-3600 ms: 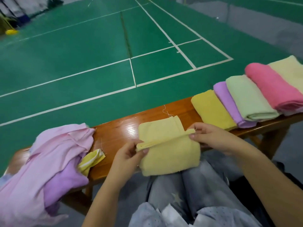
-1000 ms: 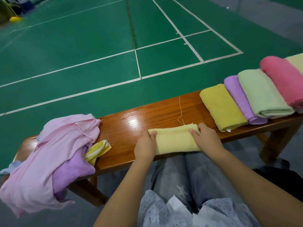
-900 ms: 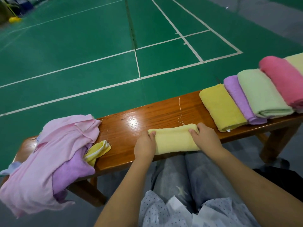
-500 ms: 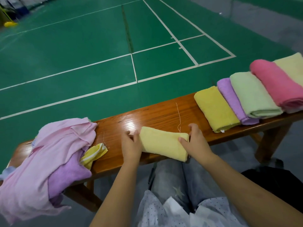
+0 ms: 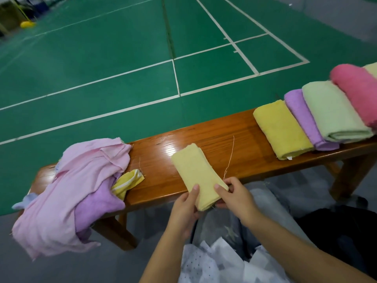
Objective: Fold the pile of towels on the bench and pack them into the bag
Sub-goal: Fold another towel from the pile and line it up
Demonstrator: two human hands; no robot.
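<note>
Both hands are pinching the near end of the folded pale-yellow cloth towel (image 5: 195,172), which is lying angled across the glossy brown wooden bench (image 5: 226,135): the left hand (image 5: 184,211) with its thumb on top, the right hand (image 5: 234,198) at the near right corner (the fingers underneath are hidden). The unfolded pile of pink and purple cloths (image 5: 81,190) is spilling over the bench's left end, while the row of folded towels (image 5: 318,117) at the right is running out of frame, its last pale one barely showing.
</note>
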